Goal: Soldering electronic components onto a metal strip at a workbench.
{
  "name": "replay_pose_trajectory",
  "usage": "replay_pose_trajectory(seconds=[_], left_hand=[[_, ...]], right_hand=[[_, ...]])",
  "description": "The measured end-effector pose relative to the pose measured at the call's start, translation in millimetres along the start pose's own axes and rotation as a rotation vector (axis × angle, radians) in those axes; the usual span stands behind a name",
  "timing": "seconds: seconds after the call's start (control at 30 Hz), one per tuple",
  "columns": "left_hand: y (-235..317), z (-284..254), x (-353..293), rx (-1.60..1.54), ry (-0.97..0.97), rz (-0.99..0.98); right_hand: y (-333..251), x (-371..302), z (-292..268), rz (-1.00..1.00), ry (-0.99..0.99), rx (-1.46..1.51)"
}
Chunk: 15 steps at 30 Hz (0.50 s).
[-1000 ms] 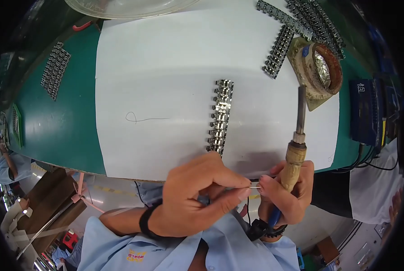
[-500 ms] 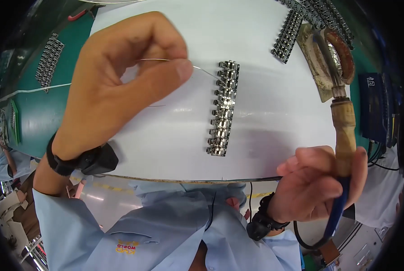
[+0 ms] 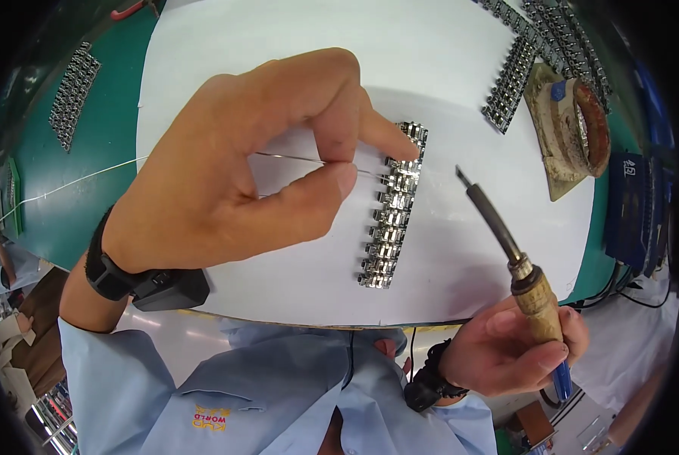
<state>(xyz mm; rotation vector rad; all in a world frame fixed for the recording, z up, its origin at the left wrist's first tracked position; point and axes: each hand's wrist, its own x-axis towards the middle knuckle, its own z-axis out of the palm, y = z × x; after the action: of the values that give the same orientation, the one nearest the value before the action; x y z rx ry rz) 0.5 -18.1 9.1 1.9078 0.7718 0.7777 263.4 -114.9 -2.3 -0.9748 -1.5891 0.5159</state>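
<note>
White sheet (image 3: pixel 461 68) covers the middle of a green counter (image 3: pixel 66 197), viewed from above. Nearest: right hand (image 3: pixel 517 349) at the counter's near edge, fingers wrapped shut around the wooden grip of a soldering iron (image 3: pixel 506 243). Iron shaft slants up and left, tip in the air just right of the metal connector strip (image 3: pixel 392 208), not touching it. Left hand (image 3: pixel 241 174) raised over the sheet, thumb and forefinger pinched on a thin solder wire (image 3: pixel 294 158). Wire runs from the left across the counter, through the pinch, free end reaching the upper part of the strip. Middle fingertip sits at the strip's top end; contact can't be confirmed. Strip lies lengthwise near-to-far on the sheet, centre-right. Farther right: iron stand (image 3: pixel 570 129) with a brownish sponge ring, another connector strip (image 3: pixel 510 83) just left of it. More strips (image 3: pixel 72 91) on the far left of the green.
</note>
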Motion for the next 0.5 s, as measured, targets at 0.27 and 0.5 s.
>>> replay_pose_trajectory(seconds=[0.27,0.5], left_hand=[[1,0,-1,0.051,-0.020,-0.023],[-3,1,0,-0.008,-0.018,-0.034]], right_hand=[[0,-1,-7,0.019,-0.039,-0.020],[-1,-4,-6,0.036,-0.077,-0.054]])
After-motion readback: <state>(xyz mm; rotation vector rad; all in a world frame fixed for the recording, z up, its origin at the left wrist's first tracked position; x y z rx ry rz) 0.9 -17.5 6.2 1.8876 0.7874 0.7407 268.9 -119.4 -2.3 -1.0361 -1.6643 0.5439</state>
